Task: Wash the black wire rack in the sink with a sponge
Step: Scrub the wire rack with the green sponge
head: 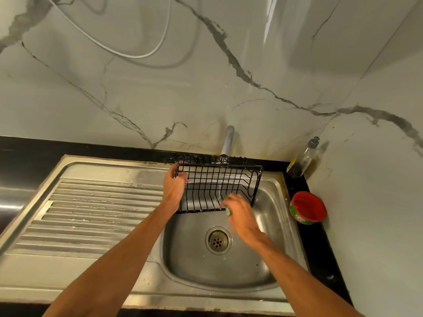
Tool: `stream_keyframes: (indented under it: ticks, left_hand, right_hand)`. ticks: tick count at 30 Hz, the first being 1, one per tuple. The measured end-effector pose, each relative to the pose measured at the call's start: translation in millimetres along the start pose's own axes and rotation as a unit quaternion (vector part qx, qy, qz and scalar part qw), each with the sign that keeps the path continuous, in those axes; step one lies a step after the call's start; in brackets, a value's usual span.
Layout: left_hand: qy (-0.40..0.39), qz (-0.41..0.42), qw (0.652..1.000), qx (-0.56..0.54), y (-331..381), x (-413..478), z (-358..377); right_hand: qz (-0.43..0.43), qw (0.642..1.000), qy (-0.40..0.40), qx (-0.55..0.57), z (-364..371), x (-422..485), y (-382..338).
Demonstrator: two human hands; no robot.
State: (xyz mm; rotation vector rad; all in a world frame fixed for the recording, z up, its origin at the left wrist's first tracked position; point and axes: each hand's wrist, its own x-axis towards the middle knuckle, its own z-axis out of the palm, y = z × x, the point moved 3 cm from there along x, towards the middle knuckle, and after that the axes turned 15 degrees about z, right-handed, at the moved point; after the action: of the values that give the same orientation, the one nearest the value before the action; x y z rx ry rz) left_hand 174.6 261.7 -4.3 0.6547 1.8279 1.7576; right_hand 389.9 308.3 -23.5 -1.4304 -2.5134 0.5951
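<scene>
The black wire rack stands tilted on its edge at the back of the steel sink basin, under the tap, with a thin stream of water running onto it. My left hand grips the rack's upper left corner. My right hand holds a green sponge against the rack's lower front edge; most of the sponge is hidden by my fingers.
A ribbed steel drainboard lies left of the basin, and the drain sits in its middle. On the black counter at the right stand a red tub of dish soap and a dish liquid bottle. A marble wall rises behind.
</scene>
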Motion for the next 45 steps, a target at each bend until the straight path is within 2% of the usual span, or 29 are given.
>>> stream_keyframes:
  ticks: [2,5,6,9,11,13,14,16,18,19,20,21,22,24,25,26,27,29,31,35,39,41,45]
  left_hand:
    - [0.004,0.003,1.0,0.002,-0.2,1.0,-0.3]
    - [0.025,-0.017,0.999,-0.016,-5.8,-2.6,-0.5]
    - [0.033,-0.024,0.999,-0.023,-7.6,-5.5,1.1]
    - [0.043,-0.036,0.997,-0.048,-11.1,-13.6,9.0]
    - [0.042,-0.035,0.997,-0.061,-10.9,-15.7,12.7]
    - [0.05,-0.035,0.996,-0.073,-10.6,-17.0,12.9]
    - [0.057,-0.037,0.994,-0.08,-10.7,-18.5,12.3]
    - [0.067,-0.051,0.992,-0.092,-12.8,-22.5,10.8]
    - [0.067,-0.069,0.99,-0.102,-18.1,-25.8,10.9]
    - [0.064,-0.08,0.989,-0.111,-19.9,-28.1,11.7]
    - [0.065,-0.093,0.986,-0.12,-21.4,-30.4,12.3]
    - [0.07,-0.109,0.983,-0.128,-23.1,-33.5,13.0]
    - [0.075,-0.127,0.979,-0.141,-24.7,-37.2,13.8]
    - [0.073,-0.163,0.969,-0.172,-25.9,-47.3,16.4]
    - [0.067,-0.181,0.964,-0.185,-27.7,-52.7,19.5]
    - [0.061,-0.2,0.958,-0.196,-30.5,-58.9,22.6]
    - [0.054,-0.219,0.951,-0.212,-32.7,-64.5,26.3]
    - [0.035,-0.239,0.938,-0.248,-33.9,-75.5,31.9]
    - [0.002,-0.25,0.931,-0.265,-37.3,-85.4,32.5]
    - [-0.086,-0.277,0.938,-0.189,-57.9,-97.9,12.1]
    - [-0.109,-0.248,0.954,-0.128,-71.1,-87.0,-14.7]
    - [-0.176,-0.211,0.958,-0.085,-55.6,-75.3,-14.4]
    - [-0.282,-0.169,0.944,-0.019,-21.8,-45.2,6.7]
  right_hand:
    - [-0.001,1.0,0.013,0.019,-1.0,-1.4,4.7]
    - [0.098,0.992,0.069,0.05,-14.7,7.0,25.1]
    - [0.089,0.993,0.063,0.054,-13.9,6.9,17.5]
    - [-0.027,0.999,-0.017,0.026,7.1,-4.5,-25.8]
    - [-0.061,0.998,-0.011,0.007,12.0,-6.4,-26.4]
    - [-0.013,0.999,0.041,0.023,-0.5,2.9,-7.4]
    - [0.019,0.998,0.047,0.03,-6.8,7.1,1.1]
    - [0.03,0.998,0.029,0.051,-13.4,9.8,4.2]
    - [0.051,0.986,0.051,0.151,-17.5,3.4,0.2]
    - [0.103,0.964,0.098,0.227,-20.3,-2.1,2.2]
    - [0.179,0.924,0.152,0.303,-20.8,-7.9,8.2]
    - [0.259,0.869,0.193,0.375,-17.1,-13.1,17.3]
    - [0.332,0.807,0.197,0.448,-8.8,-17.3,24.9]
    - [0.419,0.681,0.109,0.59,11.7,-19.2,23.9]
    - [0.434,0.639,0.056,0.632,19.8,-17.3,20.5]
    - [0.435,0.621,0.012,0.651,22.4,-15.0,15.0]
    - [0.425,0.623,-0.021,0.656,21.8,-12.5,7.9]
    - [0.402,0.655,-0.047,0.639,19.6,-7.7,-2.4]
    - [0.395,0.702,-0.012,0.592,16.9,-5.5,0.7]
    - [0.396,0.772,0.038,0.496,7.9,-9.8,20.2]
    - [0.375,0.837,0.0,0.397,-2.5,-13.7,33.1]
    - [0.344,0.86,-0.02,0.376,-5.5,-12.0,38.2]
    - [0.274,0.874,-0.086,0.391,-5.4,-1.0,41.3]
